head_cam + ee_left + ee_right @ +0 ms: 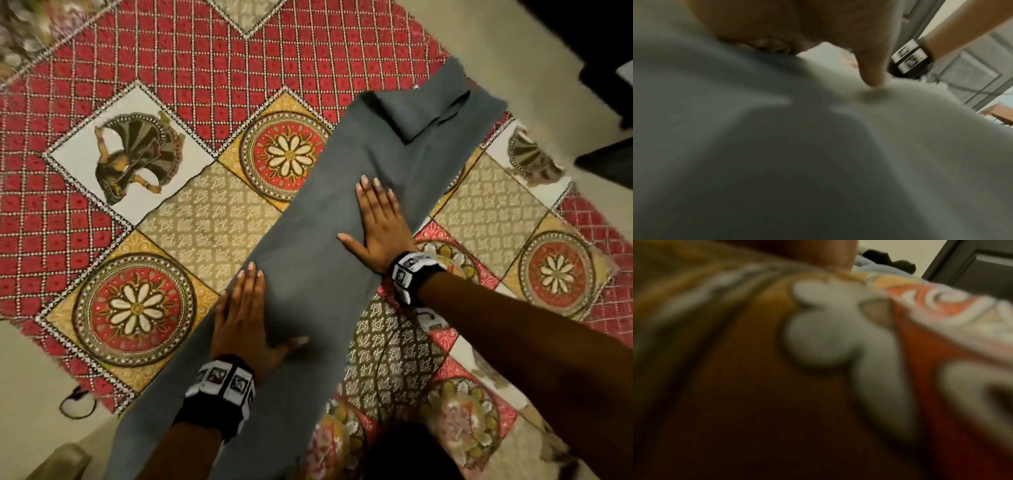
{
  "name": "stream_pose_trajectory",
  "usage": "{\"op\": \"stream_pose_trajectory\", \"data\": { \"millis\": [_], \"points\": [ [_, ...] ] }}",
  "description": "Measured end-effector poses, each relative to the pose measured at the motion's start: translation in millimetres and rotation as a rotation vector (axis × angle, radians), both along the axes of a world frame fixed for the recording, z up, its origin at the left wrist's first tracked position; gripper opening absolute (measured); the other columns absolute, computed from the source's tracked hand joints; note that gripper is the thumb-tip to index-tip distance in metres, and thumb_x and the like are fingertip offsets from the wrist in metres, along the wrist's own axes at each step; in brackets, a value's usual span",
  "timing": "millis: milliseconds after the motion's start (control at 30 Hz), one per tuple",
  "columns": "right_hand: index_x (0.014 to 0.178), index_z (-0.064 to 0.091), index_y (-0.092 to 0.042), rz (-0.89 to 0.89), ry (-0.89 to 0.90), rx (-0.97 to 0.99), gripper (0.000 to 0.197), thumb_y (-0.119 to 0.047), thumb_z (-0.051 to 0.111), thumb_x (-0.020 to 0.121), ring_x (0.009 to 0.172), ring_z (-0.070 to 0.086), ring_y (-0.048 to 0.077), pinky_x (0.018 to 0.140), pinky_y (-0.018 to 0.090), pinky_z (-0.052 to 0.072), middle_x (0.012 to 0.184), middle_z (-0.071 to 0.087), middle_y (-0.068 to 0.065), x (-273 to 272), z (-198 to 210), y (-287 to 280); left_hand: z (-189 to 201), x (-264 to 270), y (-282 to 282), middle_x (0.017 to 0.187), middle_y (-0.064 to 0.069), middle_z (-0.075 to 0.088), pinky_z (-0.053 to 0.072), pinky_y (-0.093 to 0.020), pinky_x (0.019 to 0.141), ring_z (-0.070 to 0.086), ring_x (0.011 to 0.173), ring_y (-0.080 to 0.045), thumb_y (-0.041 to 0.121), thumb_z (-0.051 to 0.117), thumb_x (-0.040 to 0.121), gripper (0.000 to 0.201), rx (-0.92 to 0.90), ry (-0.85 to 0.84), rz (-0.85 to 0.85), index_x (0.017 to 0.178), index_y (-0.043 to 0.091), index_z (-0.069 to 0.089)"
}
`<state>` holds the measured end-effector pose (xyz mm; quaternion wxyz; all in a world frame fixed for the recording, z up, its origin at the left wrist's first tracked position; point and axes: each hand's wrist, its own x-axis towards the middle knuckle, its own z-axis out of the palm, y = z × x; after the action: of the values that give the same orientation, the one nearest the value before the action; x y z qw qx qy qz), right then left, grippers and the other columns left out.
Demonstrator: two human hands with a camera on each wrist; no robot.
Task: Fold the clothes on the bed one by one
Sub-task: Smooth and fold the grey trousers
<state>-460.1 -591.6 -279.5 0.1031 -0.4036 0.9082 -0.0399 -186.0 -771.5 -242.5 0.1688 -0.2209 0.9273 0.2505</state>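
Head view: grey garment (pixel 308 246) laid as a long narrow strip, diagonal across the patterned bedspread (pixel 191 68), far end doubled back with a loose flap. Left hand (pixel 243 318) flat on the garment's near-left edge, fingers straight and together, thumb spread onto the cloth, grasping nothing. Right hand (pixel 376 222) flat farther along, near the garment's right edge, fingers straight, likewise pressing rather than gripping. Probably smoothing the strip and pinning it down so the layers stay aligned before the next fold. Left wrist view: grey cloth filling the frame, one fingertip (pixel 872 78) dimpling it. Right wrist view: blurred bedspread only. Open bedspread on both sides of the garment; bedspread edge and pale sheet beyond the garment's far end.
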Motion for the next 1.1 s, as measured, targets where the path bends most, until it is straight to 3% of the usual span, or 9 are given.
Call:
{"op": "stream_pose_trajectory", "data": {
  "millis": [100, 233, 333, 400, 467, 567, 767, 967, 1100],
  "points": [
    [0.162, 0.004, -0.009, 0.017, -0.028, -0.046, 0.096, -0.072, 0.033, 0.097, 0.157, -0.005, 0.024, 0.126, 0.05, 0.008, 0.17, 0.0, 0.008, 0, -6, 1, 1, -34, 27, 0.167, -0.004, -0.002, 0.001, -0.049, 0.123, -0.005, 0.154, -0.024, 0.084, 0.035, 0.082, 0.108, -0.061, 0.05, 0.038, 0.159, 0.014, 0.006],
    [0.162, 0.006, -0.009, 0.054, -0.102, -0.076, 0.095, -0.073, 0.032, 0.097, 0.157, -0.001, 0.023, 0.127, 0.046, 0.008, 0.17, 0.001, 0.007, -9, -9, 7, -2, -103, 58, 0.164, -0.015, 0.014, 0.007, -0.045, 0.121, 0.014, 0.151, -0.034, 0.061, 0.08, 0.066, 0.113, -0.194, 0.026, -0.131, 0.155, 0.011, 0.031],
    [0.152, 0.042, -0.013, 0.069, -0.194, -0.122, 0.075, -0.062, 0.04, 0.096, 0.148, 0.034, 0.029, 0.118, 0.048, 0.03, 0.164, 0.03, 0.009, -45, 19, 14, 4, -135, 80, 0.161, -0.013, 0.027, 0.026, -0.047, 0.117, 0.027, 0.148, -0.036, 0.036, 0.085, 0.066, 0.091, -0.135, 0.093, -0.09, 0.146, 0.016, 0.046],
    [0.129, 0.064, -0.012, 0.006, -0.071, -0.244, 0.049, -0.044, 0.049, 0.095, 0.123, 0.054, 0.039, 0.102, 0.048, 0.044, 0.143, 0.055, 0.015, -86, 46, 19, 13, -145, 95, 0.133, -0.01, 0.056, 0.048, -0.047, 0.097, 0.055, 0.122, -0.035, 0.032, 0.079, 0.07, 0.052, -0.099, 0.205, -0.022, 0.119, 0.02, 0.064],
    [0.124, 0.065, -0.01, -0.066, 0.135, -0.278, 0.036, -0.026, 0.06, 0.092, 0.112, 0.055, 0.043, 0.092, 0.048, 0.047, 0.13, 0.058, 0.02, -136, 59, 27, 12, -151, 114, 0.099, -0.003, 0.061, 0.051, -0.041, 0.075, 0.061, 0.09, -0.029, 0.038, 0.072, 0.073, 0.025, -0.098, 0.237, 0.038, 0.091, 0.024, 0.062],
    [0.134, 0.059, -0.012, -0.044, 0.264, -0.165, 0.046, -0.009, 0.064, 0.088, 0.112, 0.054, 0.045, 0.085, 0.05, 0.048, 0.136, 0.053, 0.023, -195, 54, 32, -2, -154, 132, 0.088, 0.0, 0.06, 0.051, -0.039, 0.069, 0.061, 0.082, -0.027, 0.049, 0.059, 0.079, 0.026, -0.016, 0.177, 0.088, 0.088, 0.024, 0.057],
    [0.124, 0.069, -0.021, 0.051, 0.268, -0.066, 0.035, -0.029, 0.066, 0.09, 0.119, 0.054, 0.043, 0.093, 0.053, 0.043, 0.14, 0.055, 0.017, -226, 48, 34, -21, -144, 136, 0.087, -0.004, 0.061, 0.053, -0.038, 0.068, 0.061, 0.079, -0.029, 0.045, 0.042, 0.09, 0.033, -0.013, 0.222, 0.088, 0.086, 0.017, 0.06],
    [0.121, 0.064, -0.018, -0.161, 0.166, -0.306, 0.031, -0.031, 0.044, 0.101, 0.117, 0.055, 0.037, 0.1, 0.047, 0.034, 0.119, 0.067, 0.015, -242, 71, 19, -12, -141, 122, 0.087, 0.004, 0.056, 0.05, -0.037, 0.078, 0.057, 0.084, -0.021, 0.056, 0.04, 0.09, 0.042, 0.184, 0.226, 0.217, 0.084, 0.02, 0.061],
    [0.119, 0.06, -0.014, -0.315, 0.13, -0.574, 0.039, -0.041, 0.038, 0.103, 0.094, 0.062, 0.037, 0.079, 0.041, 0.042, 0.102, 0.07, 0.016, -272, 105, 17, -8, -140, 123, 0.105, 0.001, 0.058, 0.049, -0.038, 0.085, 0.058, 0.1, -0.023, 0.057, 0.043, 0.091, 0.04, 0.065, 0.079, 0.129, 0.101, 0.023, 0.059]
  ]
}}
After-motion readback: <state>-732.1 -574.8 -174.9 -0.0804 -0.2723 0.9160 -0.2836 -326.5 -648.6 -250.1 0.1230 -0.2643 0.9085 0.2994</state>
